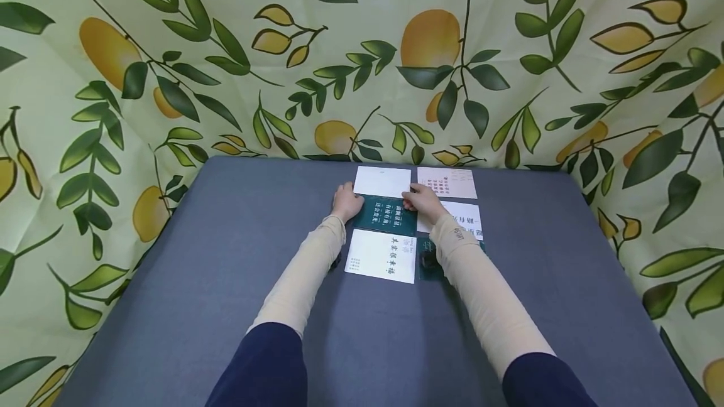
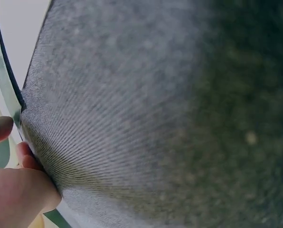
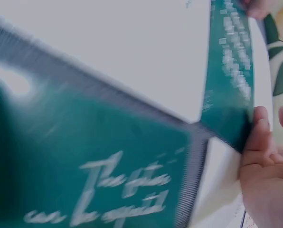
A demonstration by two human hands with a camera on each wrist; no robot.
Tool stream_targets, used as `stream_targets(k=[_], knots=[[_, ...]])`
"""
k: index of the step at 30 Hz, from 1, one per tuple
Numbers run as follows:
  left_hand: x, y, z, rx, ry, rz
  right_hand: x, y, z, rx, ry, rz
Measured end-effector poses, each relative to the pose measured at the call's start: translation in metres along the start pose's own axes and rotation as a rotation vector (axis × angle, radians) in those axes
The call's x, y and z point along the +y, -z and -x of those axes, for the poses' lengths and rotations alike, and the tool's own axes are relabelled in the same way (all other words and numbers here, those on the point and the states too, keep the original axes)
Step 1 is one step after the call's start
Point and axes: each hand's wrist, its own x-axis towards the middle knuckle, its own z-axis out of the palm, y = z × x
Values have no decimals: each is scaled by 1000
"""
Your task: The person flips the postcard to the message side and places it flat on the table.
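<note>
Behind the scene and down both sides hangs a pale cloth (image 1: 362,17) printed with green leaves and orange fruit. Before it spreads a blue-grey table (image 1: 254,225). Two cream sleeves (image 1: 296,278), emerging from navy cuffs (image 1: 263,363), reach over its middle.

Six cards lie in two columns at the far centre. On the left, a nearly plain white card (image 1: 381,178) is farthest, a dark green postcard (image 1: 384,218) with white Chinese lettering is in the middle, and a white lettered card (image 1: 373,256) is nearest. On the right, a pale pink card (image 1: 432,174) is farthest, then a partly hidden white card (image 1: 466,213), then a green card (image 3: 103,147) with cursive English.

The left hand (image 1: 347,201) grips the dark green postcard's left edge. The right hand (image 1: 425,201), fingers curled, touches its far right corner; I cannot tell whether it pinches.
</note>
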Motion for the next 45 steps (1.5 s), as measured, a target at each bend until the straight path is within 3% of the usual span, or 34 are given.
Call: stream_targets(k=[1,4,7,9,13,17,20,23,28,33,36,45], knots=[[-7,-7,-11,28,-8,4,-1,2,0,-5,-3,-28],[-5,-7,-19,26,29,32,-6,7,0,-10,-11,-98],[4,-5,-14,28,64,28,-9,13,1,3,-7,-108],[19,2,2,19,84,-9,-9,18,4,9,-2,-84],[33,-4,17,82,8,-142,-4,36,9,41,-7,-25],[48,-17,21,95,-111,-161,4,58,12,82,-39,5],[62,-27,21,56,-180,-76,9,72,13,143,-71,20],[79,-35,22,-32,-206,67,14,85,13,217,-89,-7],[103,-47,28,-201,-185,341,20,98,24,313,-87,-37],[107,-62,33,-349,-105,574,30,101,29,325,-101,-39],[106,-67,33,-381,-66,640,34,102,28,303,-106,-38],[109,-76,34,-348,-39,725,40,106,34,316,-126,-69]])
